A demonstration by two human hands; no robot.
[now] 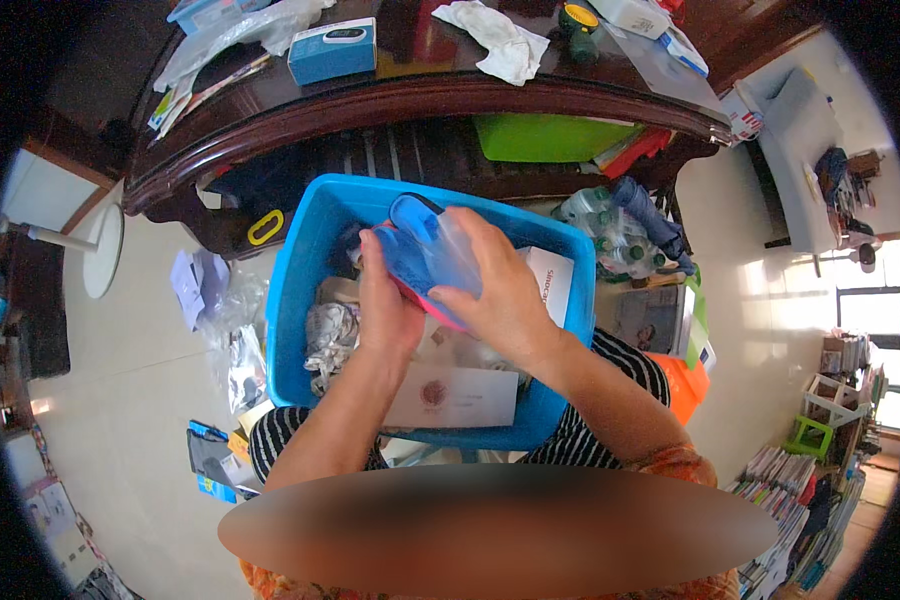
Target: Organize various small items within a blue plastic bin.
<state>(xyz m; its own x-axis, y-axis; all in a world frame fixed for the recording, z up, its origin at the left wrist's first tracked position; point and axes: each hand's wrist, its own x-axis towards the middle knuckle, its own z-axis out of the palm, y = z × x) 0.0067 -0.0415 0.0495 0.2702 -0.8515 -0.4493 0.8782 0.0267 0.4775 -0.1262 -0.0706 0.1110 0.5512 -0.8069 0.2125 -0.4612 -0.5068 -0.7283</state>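
Observation:
Both my hands hold a pair of blue insoles or slipper-like pieces (409, 259) with a pinkish-red edge, partly inside a clear plastic sleeve, above a blue plastic bin (289, 292). My left hand (391, 304) supports them from the left and below. My right hand (499, 292) grips the sleeve from the right. What exactly the blue pieces are, I cannot tell. In the bin lie crumpled silvery wrapping (331, 334), a white box (551, 279) at the right and a pale flat box with a round dark red emblem (457, 396) at the front.
A dark wooden table (420, 88) stands beyond the bin, bearing a blue box (333, 52) and crumpled white tissue (499, 37). Plastic bottles (619, 240) and an orange container (682, 386) are right of the bin. Clear plastic bags (240, 322) lie on the left floor.

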